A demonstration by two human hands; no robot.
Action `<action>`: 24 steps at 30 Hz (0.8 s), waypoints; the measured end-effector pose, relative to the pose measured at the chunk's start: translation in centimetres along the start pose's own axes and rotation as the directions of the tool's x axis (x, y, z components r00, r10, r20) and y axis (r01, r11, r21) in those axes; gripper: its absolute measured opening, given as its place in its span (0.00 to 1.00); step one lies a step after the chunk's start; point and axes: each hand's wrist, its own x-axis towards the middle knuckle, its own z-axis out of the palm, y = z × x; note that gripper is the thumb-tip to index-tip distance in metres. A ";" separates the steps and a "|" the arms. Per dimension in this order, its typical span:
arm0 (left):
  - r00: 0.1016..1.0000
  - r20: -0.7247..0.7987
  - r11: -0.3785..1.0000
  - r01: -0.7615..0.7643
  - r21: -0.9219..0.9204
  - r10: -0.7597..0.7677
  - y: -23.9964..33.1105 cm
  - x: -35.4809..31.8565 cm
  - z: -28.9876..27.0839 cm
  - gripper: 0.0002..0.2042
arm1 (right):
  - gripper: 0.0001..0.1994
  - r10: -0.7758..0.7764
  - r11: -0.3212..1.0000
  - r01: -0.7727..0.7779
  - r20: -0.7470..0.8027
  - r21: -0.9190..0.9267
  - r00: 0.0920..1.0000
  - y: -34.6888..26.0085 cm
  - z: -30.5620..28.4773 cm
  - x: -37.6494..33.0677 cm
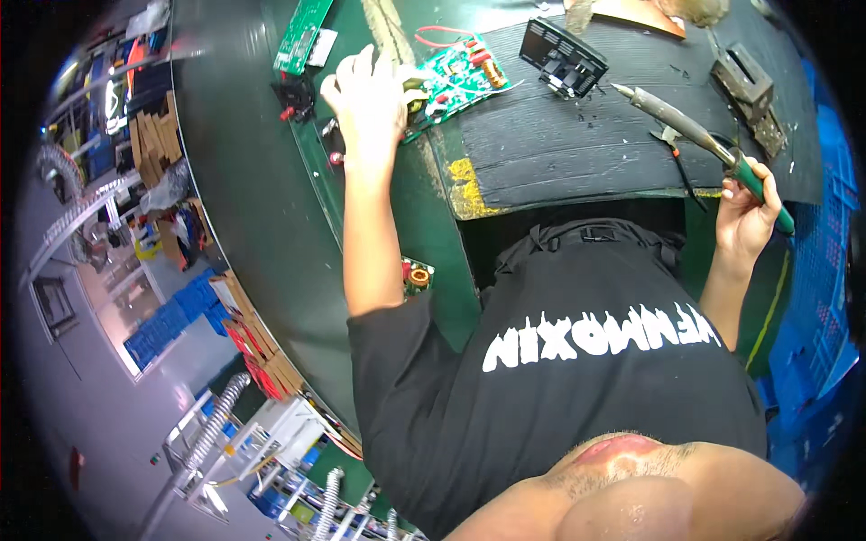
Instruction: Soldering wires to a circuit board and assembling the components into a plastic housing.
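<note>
My right hand (747, 212) is closed around the green handle of a soldering iron (672, 115). Its metal tip points up and left, toward a black finned housing with small parts (564, 59), and stays apart from it. My left hand (368, 99) reaches forward over the left end of a green circuit board (465, 77), fingers bent and spread. The thumb side lies close to yellowish parts on this board; whether it touches them I cannot tell. Red wire loops off the board's far edge. Left of that hand stand another green board (302, 36) and a black part (293, 97).
Side cutters (677, 153) with a dark handle lie on the black mat (550, 162). A grey metal block stand (747, 86) sits at the far right. Near my left elbow is a small board with a copper coil (418, 278). Blue crates (830, 270) border the right side.
</note>
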 end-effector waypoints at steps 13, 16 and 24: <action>0.980 0.199 0.616 0.165 -0.770 -0.014 2.4 5.1 3.0 0.21 | 0.15 -0.061 0.997 0.061 -0.019 0.038 0.998 0.6 0.9 -0.8; 0.941 0.247 0.366 0.319 -0.874 -0.230 2.5 4.3 2.7 0.23 | 0.15 -0.046 0.998 0.047 -0.025 0.044 0.999 0.6 1.0 -0.6; 0.988 -0.089 0.577 -0.001 -0.817 -0.124 3.2 1.4 1.0 0.09 | 0.14 -0.023 0.999 0.024 -0.031 0.032 0.999 0.7 0.7 -0.4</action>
